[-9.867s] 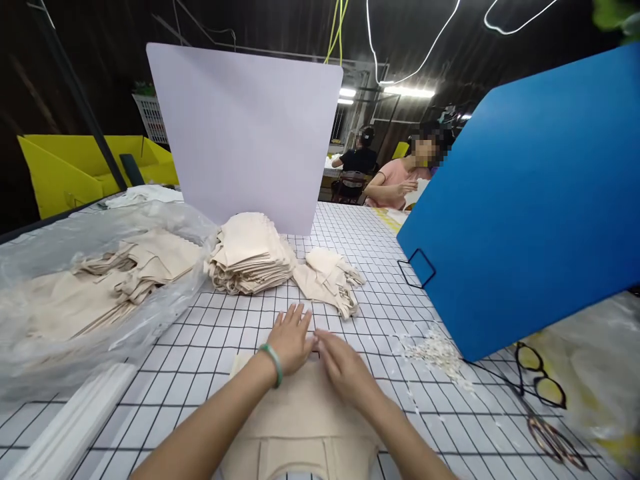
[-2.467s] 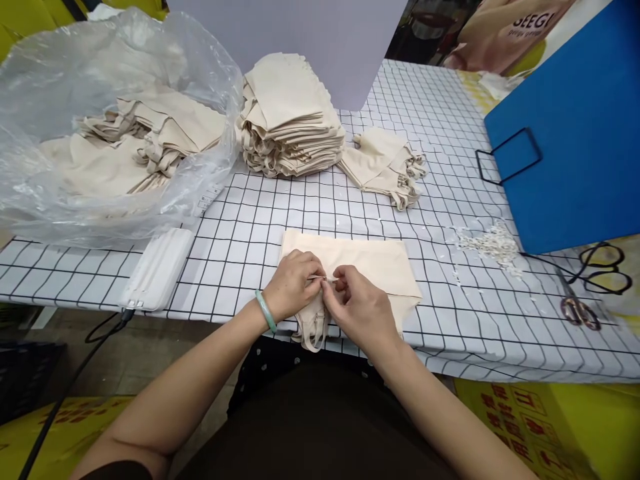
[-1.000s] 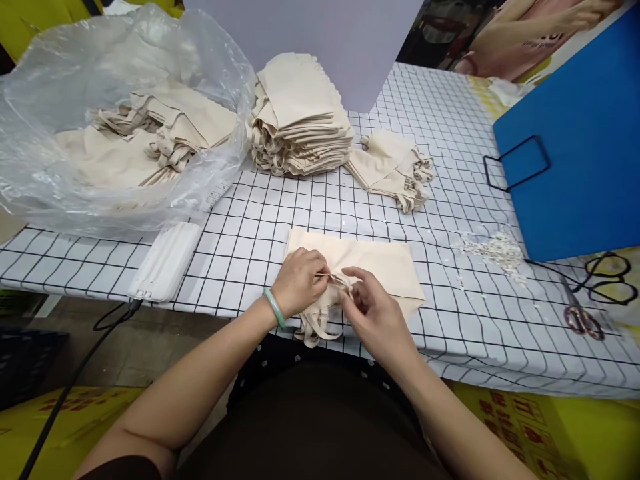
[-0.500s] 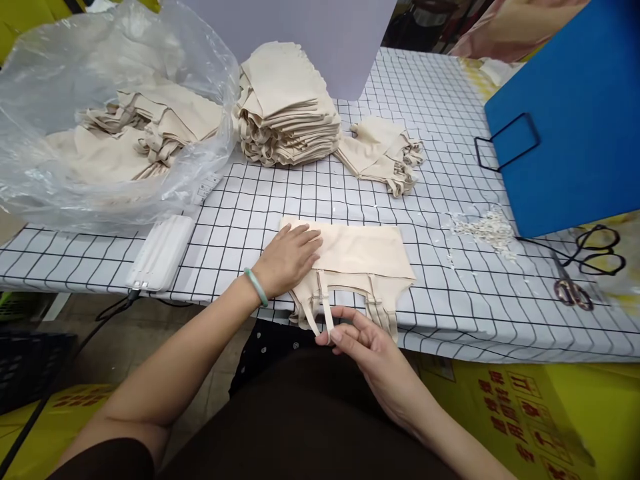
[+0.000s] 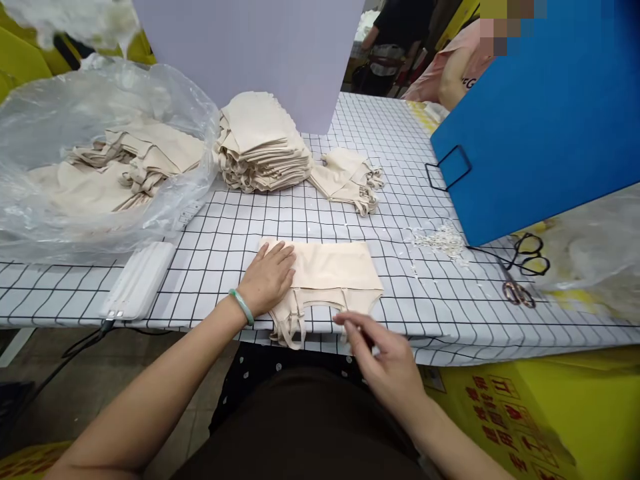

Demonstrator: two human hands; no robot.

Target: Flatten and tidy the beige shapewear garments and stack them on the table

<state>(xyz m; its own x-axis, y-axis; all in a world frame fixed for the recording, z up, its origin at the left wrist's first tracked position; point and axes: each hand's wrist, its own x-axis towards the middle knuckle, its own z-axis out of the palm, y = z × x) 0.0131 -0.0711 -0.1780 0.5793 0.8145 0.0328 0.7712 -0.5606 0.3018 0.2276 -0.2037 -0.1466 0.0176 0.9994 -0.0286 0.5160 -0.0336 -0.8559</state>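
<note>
The left hand (image 5: pixel 267 277), fingers slightly spread, lies flat, seemingly steadying the beige camisole (image 5: pixel 335 263) at the checked tablecloth (image 5: pixel 215 257)'s near edge, straps (image 5: pixel 297 320) bodyward, likely for reach, while the right hand (image 5: pixel 383 350) curls beside them, any pinch unclear.

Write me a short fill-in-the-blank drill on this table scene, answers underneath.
1. The hand laid flat on the cream garment is the ____ one.
2. A bracelet circles that hand's ____.
3. The scissors lie to the ____ of the white scraps.
4. The board nearest the scissors is coloured ____.

Missing words: left; wrist; right; blue.
</note>
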